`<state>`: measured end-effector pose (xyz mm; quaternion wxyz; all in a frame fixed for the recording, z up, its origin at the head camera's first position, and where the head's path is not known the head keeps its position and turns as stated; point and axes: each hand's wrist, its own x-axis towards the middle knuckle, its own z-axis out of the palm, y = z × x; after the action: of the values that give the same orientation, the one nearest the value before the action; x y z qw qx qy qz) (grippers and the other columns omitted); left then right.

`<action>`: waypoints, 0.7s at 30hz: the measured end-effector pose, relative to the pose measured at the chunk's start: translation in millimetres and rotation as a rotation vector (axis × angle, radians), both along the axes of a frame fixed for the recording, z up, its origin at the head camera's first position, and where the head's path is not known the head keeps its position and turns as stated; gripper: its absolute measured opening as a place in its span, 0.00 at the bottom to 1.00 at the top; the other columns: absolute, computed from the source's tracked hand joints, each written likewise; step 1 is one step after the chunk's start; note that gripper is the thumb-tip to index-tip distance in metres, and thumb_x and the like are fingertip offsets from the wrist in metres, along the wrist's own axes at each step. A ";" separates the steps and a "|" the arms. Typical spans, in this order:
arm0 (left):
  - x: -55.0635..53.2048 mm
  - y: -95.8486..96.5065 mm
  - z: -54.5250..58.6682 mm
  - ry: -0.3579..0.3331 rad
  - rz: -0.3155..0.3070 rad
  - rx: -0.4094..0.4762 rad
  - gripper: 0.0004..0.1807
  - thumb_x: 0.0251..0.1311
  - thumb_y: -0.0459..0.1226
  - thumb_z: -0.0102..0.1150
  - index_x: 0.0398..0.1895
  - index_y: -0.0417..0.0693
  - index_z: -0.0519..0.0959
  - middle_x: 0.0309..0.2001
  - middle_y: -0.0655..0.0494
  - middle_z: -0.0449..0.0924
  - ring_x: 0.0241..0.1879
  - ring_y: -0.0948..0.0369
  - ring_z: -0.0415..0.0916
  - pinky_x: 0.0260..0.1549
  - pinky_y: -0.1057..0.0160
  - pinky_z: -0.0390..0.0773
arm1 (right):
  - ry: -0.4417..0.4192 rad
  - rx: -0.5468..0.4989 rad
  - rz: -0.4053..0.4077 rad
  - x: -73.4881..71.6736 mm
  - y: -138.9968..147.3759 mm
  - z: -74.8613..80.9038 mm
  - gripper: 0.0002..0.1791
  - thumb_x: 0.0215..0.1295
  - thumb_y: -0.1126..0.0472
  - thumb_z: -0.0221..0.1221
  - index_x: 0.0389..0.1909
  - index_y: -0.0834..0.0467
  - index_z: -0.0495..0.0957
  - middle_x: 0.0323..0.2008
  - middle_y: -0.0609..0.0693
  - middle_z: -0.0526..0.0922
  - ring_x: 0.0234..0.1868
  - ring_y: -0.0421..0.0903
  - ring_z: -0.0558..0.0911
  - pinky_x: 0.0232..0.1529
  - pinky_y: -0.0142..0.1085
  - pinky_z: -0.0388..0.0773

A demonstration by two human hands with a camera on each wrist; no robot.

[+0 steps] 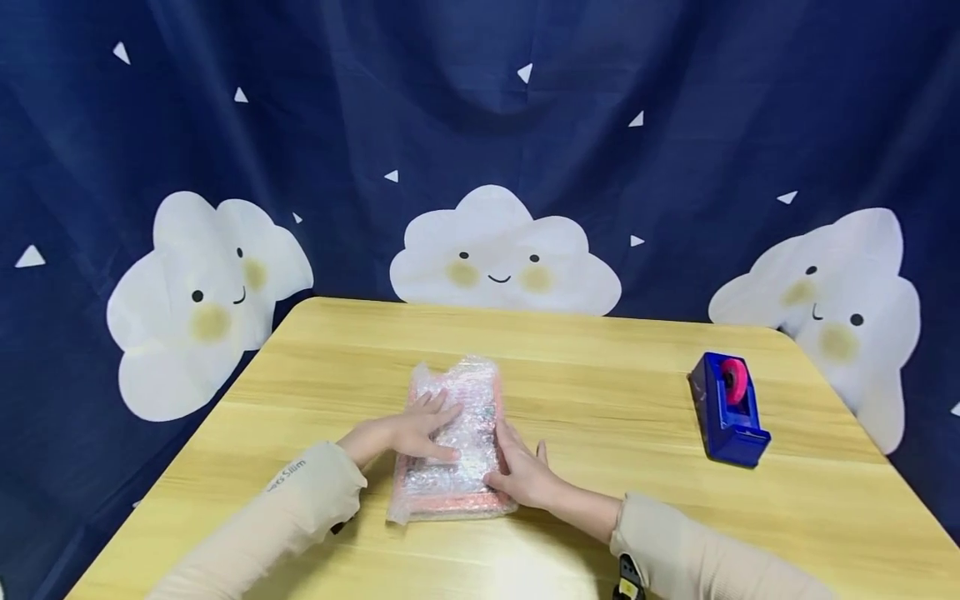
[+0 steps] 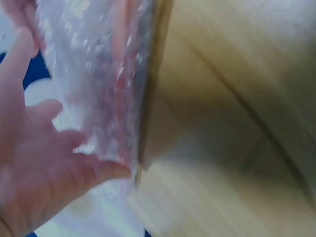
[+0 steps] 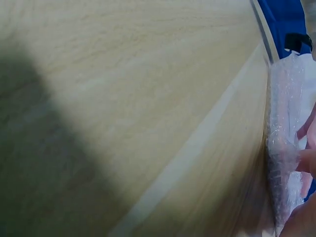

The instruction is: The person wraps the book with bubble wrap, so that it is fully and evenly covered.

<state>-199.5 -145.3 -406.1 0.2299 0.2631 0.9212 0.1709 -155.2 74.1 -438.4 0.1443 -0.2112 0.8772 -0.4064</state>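
A: Where is the package, and what are the hands doing with it?

B: A bubble-wrapped package (image 1: 474,429) with salmon-pink edges lies flat near the middle of a wood-grain desk (image 1: 300,383), in front of the person. The left hand (image 1: 418,429) rests on top with fingers spread, grasping nothing. That probably presses the loose, springy wrap down.

A: And the other one?

B: The right hand (image 1: 523,475) is against the package's right side: thumb over the top face, fingers fairly straight along the edge. It touches without curling round, so I read it as bracing or squaring that side. With one palm above and one hand at the side, the package is likely less apt to slide.

A: What is inside?

B: I can't tell; the shiny bubbles blur it.

A: Anything else on the desk?

B: A blue tape dispenser (image 1: 726,425) carrying a pink roll (image 1: 735,382). It stands towards the right side, well apart from the package, presumably where the right arm can reach it without crowding the wrap.
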 end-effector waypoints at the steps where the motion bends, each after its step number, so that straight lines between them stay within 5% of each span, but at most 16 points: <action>1: 0.7 2.1 -0.2 0.012 0.014 -0.015 0.47 0.55 0.57 0.53 0.71 0.44 0.47 0.69 0.32 0.33 0.67 0.35 0.30 0.62 0.38 0.36 | -0.008 -0.008 -0.003 0.5 -0.8 -0.1 0.47 0.57 0.62 0.58 0.69 0.68 0.38 0.69 0.64 0.44 0.70 0.60 0.43 0.57 0.67 0.22; 8: 8.2 10.7 -11.6 0.114 0.084 -0.065 0.46 0.56 0.61 0.49 0.70 0.44 0.51 0.69 0.33 0.35 0.67 0.35 0.33 0.63 0.39 0.36 | -0.070 -0.073 -0.019 3.1 -4.1 1.7 0.46 0.55 0.65 0.57 0.68 0.70 0.38 0.69 0.65 0.42 0.70 0.60 0.42 0.59 0.65 0.25; 10: 9.4 10.6 -15.4 0.139 0.090 -0.067 0.47 0.55 0.61 0.50 0.70 0.43 0.51 0.69 0.32 0.35 0.67 0.34 0.33 0.62 0.37 0.36 | -0.076 -0.073 -0.014 2.0 -2.8 3.5 0.47 0.55 0.64 0.58 0.68 0.69 0.39 0.69 0.65 0.44 0.69 0.59 0.48 0.60 0.64 0.28; 12: 10.0 9.8 -18.6 0.150 0.100 -0.069 0.48 0.54 0.61 0.51 0.70 0.42 0.50 0.69 0.32 0.34 0.67 0.35 0.32 0.61 0.35 0.39 | -0.101 -0.082 -0.013 0.4 -0.5 5.7 0.47 0.56 0.63 0.59 0.69 0.66 0.39 0.69 0.65 0.45 0.62 0.61 0.64 0.64 0.60 0.39; 15: 9.5 9.4 -21.0 0.155 0.100 -0.065 0.49 0.54 0.62 0.51 0.70 0.41 0.49 0.69 0.33 0.33 0.67 0.35 0.31 0.59 0.33 0.42 | -0.148 -0.110 -0.025 -2.6 6.8 9.0 0.48 0.55 0.62 0.61 0.70 0.63 0.40 0.68 0.63 0.49 0.57 0.61 0.70 0.64 0.55 0.52; 17: 8.4 9.7 -21.7 0.157 0.087 -0.061 0.50 0.53 0.62 0.51 0.70 0.40 0.48 0.69 0.32 0.33 0.67 0.35 0.31 0.59 0.33 0.40 | -0.194 -0.143 -0.043 -5.2 14.2 11.0 0.48 0.55 0.64 0.60 0.70 0.63 0.40 0.68 0.64 0.52 0.56 0.61 0.71 0.61 0.52 0.60; 21: 6.5 9.8 -21.1 0.146 0.064 -0.049 0.51 0.54 0.62 0.51 0.70 0.38 0.48 0.69 0.30 0.32 0.66 0.33 0.30 0.60 0.34 0.35 | -0.238 -0.232 -0.103 -14.5 35.3 13.1 0.41 0.58 0.66 0.56 0.69 0.66 0.46 0.68 0.64 0.50 0.62 0.61 0.64 0.61 0.53 0.59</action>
<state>-193.0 -135.5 -427.2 0.1631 0.2395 0.9474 0.1360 -169.7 109.4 -425.3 0.2006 -0.1318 0.8108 -0.5339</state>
